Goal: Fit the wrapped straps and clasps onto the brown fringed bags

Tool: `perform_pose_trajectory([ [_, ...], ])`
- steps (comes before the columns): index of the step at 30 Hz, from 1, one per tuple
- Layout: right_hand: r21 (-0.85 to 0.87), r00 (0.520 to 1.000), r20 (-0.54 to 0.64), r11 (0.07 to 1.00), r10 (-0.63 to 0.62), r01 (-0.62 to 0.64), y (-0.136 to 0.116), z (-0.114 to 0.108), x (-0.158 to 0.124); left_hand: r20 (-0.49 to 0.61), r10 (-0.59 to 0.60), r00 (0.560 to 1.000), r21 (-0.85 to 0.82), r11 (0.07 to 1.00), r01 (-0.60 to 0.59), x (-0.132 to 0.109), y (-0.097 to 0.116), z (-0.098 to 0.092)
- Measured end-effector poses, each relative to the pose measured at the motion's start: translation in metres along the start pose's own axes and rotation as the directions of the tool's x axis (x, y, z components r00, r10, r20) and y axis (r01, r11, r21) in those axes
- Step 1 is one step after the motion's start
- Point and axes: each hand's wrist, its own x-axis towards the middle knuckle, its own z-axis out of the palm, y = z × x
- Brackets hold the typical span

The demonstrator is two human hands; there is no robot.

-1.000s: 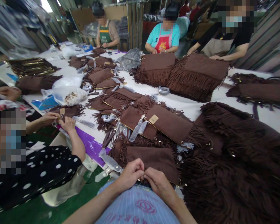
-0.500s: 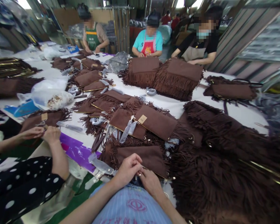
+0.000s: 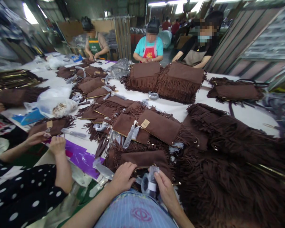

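A brown fringed bag [image 3: 144, 157] lies in front of me at the table edge, its near edge parted into a dark opening. My left hand [image 3: 123, 178] is closed on the left side of that opening; its fingertips are partly hidden. Between thumb and fingers, my right hand [image 3: 165, 186] grips a coiled strap in clear plastic wrap [image 3: 149, 185] with a white band round it. The strap is over the near edge of the bag, close to the opening. Another plastic-wrapped strap [image 3: 103, 169] lies left of my left hand.
Brown bags with tags [image 3: 160, 125] are heaped beyond, and a dark fringed pile [image 3: 230, 180] fills the right. At left, a co-worker's hands [image 3: 57, 145] are at another bag [image 3: 55, 126]. A bag of small metal parts [image 3: 61, 107] stands nearby. Several people work across the table.
My hands were together at the bag's near edge. Now they are apart, the bag's edge is parted, and a plastic-wrapped strap shows in my right hand. The view has shifted slightly.
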Motion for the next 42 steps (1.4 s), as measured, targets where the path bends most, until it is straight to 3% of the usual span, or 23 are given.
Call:
perform_pose_trajectory([
  [3, 0.371, 0.973, 0.001, 0.903, 0.233, -0.216, -0.005, -0.001, -0.003, -0.021, -0.064, 0.998, 0.131, 0.989, 0.066, 0.012, 0.005, 0.0],
  [5, 0.482, 0.945, 0.038, 0.823, 0.324, -0.301, -0.005, -0.003, -0.008, -0.059, -0.068, 0.996, 0.14, 0.987, 0.075, 0.021, 0.011, -0.004],
  [7, 0.4, 0.933, 0.062, 0.848, 0.354, -0.348, -0.002, -0.007, -0.015, -0.077, -0.058, 0.995, 0.116, 0.991, 0.066, 0.027, 0.016, -0.01],
  [11, 0.063, 0.928, 0.075, 0.927, 0.365, -0.37, 0.014, -0.013, -0.025, -0.146, -0.004, 0.989, -0.019, 1.0, 0.002, 0.026, 0.025, -0.012],
  [13, 0.101, 0.898, 0.111, 0.894, 0.425, -0.436, 0.018, -0.013, -0.025, -0.2, 0.02, 0.98, -0.091, 0.995, -0.039, 0.022, 0.029, -0.01],
  [17, 0.378, 0.819, 0.241, 0.726, 0.521, -0.574, 0.004, -0.006, -0.017, -0.279, -0.032, 0.96, -0.18, 0.983, -0.02, 0.025, 0.035, -0.007],
  [20, 0.541, 0.769, 0.389, 0.55, 0.508, -0.637, -0.014, 0.001, -0.012, -0.267, -0.1, 0.958, -0.193, 0.98, 0.049, 0.036, 0.032, -0.01],
  [23, 0.565, 0.705, 0.509, 0.426, 0.495, -0.707, -0.024, 0.01, -0.012, -0.223, -0.167, 0.96, -0.216, 0.969, 0.119, 0.048, 0.025, -0.014],
  [27, 0.545, 0.629, 0.53, 0.34, 0.569, -0.767, -0.018, 0.019, -0.013, -0.206, -0.187, 0.961, -0.284, 0.951, 0.124, 0.057, 0.019, -0.015],
  [29, 0.6, 0.648, 0.51, 0.305, 0.566, -0.739, -0.011, 0.015, -0.011, -0.207, -0.132, 0.969, -0.297, 0.952, 0.066, 0.055, 0.017, -0.016],
  [31, 0.665, 0.703, 0.472, 0.308, 0.532, -0.68, -0.005, 0.007, -0.009, -0.194, -0.065, 0.979, -0.299, 0.954, 0.004, 0.05, 0.015, -0.019],
  [33, 0.706, 0.756, 0.407, 0.348, 0.513, -0.617, 0.003, -0.003, -0.007, -0.168, -0.012, 0.986, -0.292, 0.956, -0.038, 0.043, 0.012, -0.022],
  [36, 0.731, 0.789, 0.29, 0.406, 0.542, -0.548, 0.02, -0.009, -0.004, -0.109, 0.06, 0.992, -0.247, 0.965, -0.085, 0.029, 0.009, -0.022],
  [38, 0.748, 0.805, 0.217, 0.436, 0.553, -0.501, 0.031, -0.005, 0.0, -0.068, 0.096, 0.993, -0.19, 0.976, -0.107, 0.02, 0.012, -0.019],
  [42, 0.738, 0.887, 0.063, 0.577, 0.458, -0.35, 0.045, 0.017, 0.018, -0.036, 0.149, 0.988, -0.093, 0.984, -0.152, 0.01, 0.025, -0.009],
])
